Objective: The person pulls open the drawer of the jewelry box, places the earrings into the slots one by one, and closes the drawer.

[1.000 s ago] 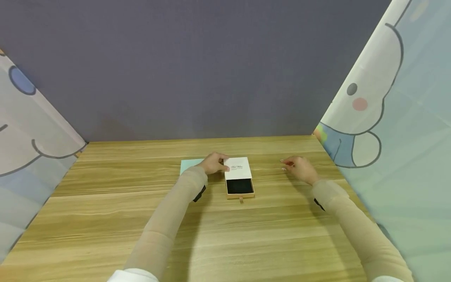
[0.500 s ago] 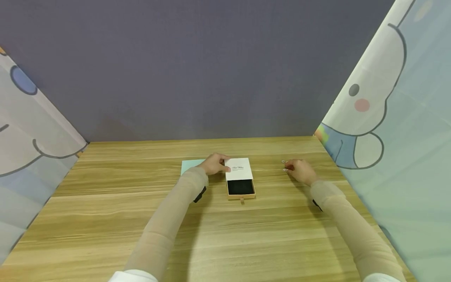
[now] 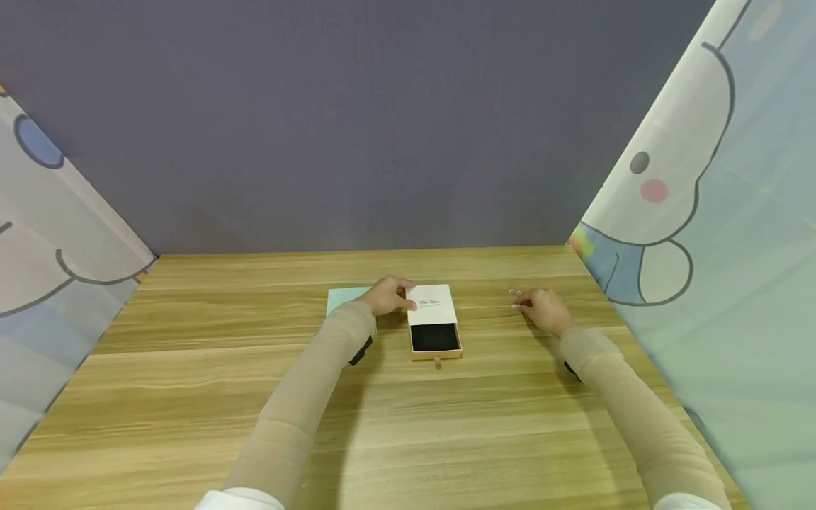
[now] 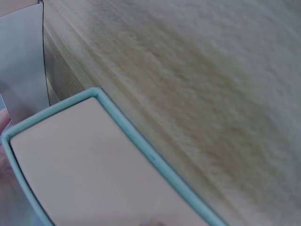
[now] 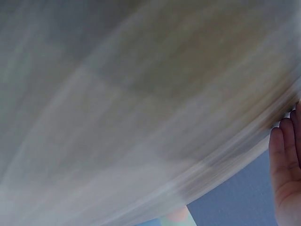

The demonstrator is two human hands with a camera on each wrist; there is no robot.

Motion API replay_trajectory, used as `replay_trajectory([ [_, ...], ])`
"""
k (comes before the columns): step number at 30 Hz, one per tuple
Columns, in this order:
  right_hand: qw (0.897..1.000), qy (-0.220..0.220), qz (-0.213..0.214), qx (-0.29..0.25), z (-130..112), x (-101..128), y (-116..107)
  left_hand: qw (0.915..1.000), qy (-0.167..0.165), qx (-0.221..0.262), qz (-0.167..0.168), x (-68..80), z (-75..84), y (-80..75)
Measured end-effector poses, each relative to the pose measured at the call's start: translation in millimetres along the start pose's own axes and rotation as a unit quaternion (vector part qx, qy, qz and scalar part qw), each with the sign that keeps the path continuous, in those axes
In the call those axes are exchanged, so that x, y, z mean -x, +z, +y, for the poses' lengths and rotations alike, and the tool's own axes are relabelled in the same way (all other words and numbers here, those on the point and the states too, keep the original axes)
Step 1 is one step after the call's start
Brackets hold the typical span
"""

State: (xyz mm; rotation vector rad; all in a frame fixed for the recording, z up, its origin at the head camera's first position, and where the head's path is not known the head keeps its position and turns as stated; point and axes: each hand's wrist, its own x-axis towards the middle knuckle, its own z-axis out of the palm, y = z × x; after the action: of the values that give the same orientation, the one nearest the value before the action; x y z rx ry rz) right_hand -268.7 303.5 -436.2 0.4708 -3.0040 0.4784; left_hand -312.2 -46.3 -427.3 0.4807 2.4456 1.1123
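Note:
My left hand [image 3: 384, 296] grips the left side of a small white drawer box [image 3: 436, 301] with printed lettering, its thumb near the top's left edge. The box's drawer [image 3: 435, 338], lined in black, is pulled out toward me and has a small tab. In the left wrist view, the white box's side [image 4: 21, 61] shows at upper left. On the right, my right hand [image 3: 545, 309] is low at the table, fingertips at one of several tiny shiny pieces [image 3: 511, 291]. They are too small to identify; whether the fingers pinch one is unclear.
A mint-rimmed flat thing [image 4: 148, 153] with a pale face lies left of the box, partly under my left forearm. The wooden table [image 3: 395, 425] meets a grey panel [image 3: 382, 142] behind. Cartoon-printed cloths [image 3: 733, 248] hang at both sides.
My right fingertips have drawn slightly back toward me and lower by the tiny pieces, so one more of them shows. My left hand and the drawer box have stayed put.

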Motion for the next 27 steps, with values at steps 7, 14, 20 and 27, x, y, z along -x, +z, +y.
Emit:
replay_trajectory([
  [7,1.000,0.024,-0.010,0.000,-4.1,0.3,-3.4,1.0000,0.000,-0.006,-0.002,3.4,2.7,-1.2],
  [14,0.999,0.031,0.005,-0.007,-3.6,1.0,-3.3,0.9999,0.001,-0.015,-0.001,4.3,5.7,-1.6],
  [20,0.999,0.034,0.025,-0.021,-2.2,2.0,-3.4,0.9998,0.004,-0.017,-0.002,4.0,6.2,-0.8],
  [27,0.994,0.035,0.092,-0.056,-6.3,3.9,-8.1,0.9999,0.007,-0.015,-0.001,3.1,4.7,-0.9],
])
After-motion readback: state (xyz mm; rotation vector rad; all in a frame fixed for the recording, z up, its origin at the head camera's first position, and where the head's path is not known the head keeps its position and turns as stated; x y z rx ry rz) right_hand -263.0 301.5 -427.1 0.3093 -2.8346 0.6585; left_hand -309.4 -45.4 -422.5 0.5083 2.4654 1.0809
